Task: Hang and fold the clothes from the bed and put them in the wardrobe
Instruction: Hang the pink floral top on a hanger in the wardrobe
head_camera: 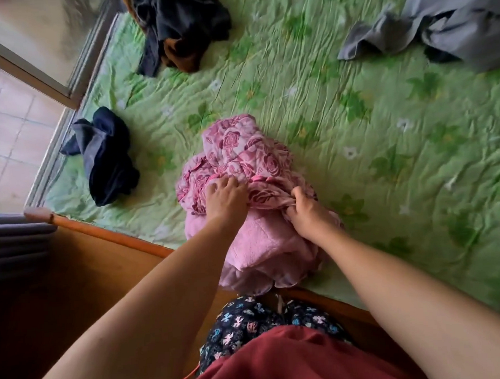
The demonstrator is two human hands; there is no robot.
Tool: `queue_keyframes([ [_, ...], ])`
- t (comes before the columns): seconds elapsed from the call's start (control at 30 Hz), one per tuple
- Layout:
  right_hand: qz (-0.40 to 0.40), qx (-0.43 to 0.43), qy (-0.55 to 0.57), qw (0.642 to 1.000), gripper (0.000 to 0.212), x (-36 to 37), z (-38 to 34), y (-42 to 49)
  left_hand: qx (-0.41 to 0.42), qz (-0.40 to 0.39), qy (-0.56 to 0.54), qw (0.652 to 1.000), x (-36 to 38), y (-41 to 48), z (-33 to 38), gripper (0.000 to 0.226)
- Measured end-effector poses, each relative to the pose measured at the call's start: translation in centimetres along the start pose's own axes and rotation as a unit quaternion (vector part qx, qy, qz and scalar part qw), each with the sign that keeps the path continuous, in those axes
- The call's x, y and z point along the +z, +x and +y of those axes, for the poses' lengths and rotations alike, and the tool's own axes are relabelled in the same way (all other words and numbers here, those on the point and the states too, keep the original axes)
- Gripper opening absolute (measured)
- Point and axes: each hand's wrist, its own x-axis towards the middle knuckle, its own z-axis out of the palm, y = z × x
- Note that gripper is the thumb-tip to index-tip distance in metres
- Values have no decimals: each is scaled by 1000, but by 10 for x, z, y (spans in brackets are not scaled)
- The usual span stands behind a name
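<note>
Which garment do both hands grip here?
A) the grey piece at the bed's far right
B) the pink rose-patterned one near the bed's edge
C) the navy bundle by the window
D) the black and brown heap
B: the left hand and the right hand both clutch folds of the pink rose-patterned garment.

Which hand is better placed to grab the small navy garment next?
Probably left: the left hand is nearer the navy garment; the right hand grips the pink floral garment farther away.
</note>
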Motion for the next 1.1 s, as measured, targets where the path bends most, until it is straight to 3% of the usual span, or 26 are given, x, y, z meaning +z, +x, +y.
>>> queue_keyframes([
  [0.17, -1, -52, 11, 999, 45, -25, -10, -15, 0, -3, -62, 998, -28, -12, -17, 32],
  [0.3, -33, -54, -86, 994, 64, -33, -22, -35, 16, 5, -83, 996, -62, -20, -28, 52],
  [0.43, 30, -18, -91, 995, 70, -25, -40, -74, 74, 43, -73, 994, -89, -41, -40, 61],
  [0.53, 91, -15, -5, 996, 59, -33, -51, -100, 118, 67, -27, 990, -109, -56, -58, 73],
  [0.63, 195, -27, -6, 980, 51, -78, -74, -119, 158, 108, -17, 981, -144, -61, -71, 92],
  [0.7, 252, -38, -67, 965, 57, -115, -90, -137, 173, 138, -4, 975, -176, -61, -75, 88],
  [0.83, 285, -16, -258, 923, 85, -171, -119, -179, 173, 251, 27, 952, -244, -72, -81, 50],
  [0.93, 325, 4, -348, 879, 103, -188, -135, -208, 173, 306, 57, 934, -295, -84, -78, 46],
  [1.1, 484, 35, -423, 765, 94, -184, -140, -244, 193, 370, 70, 906, -362, -116, -57, 34],
])
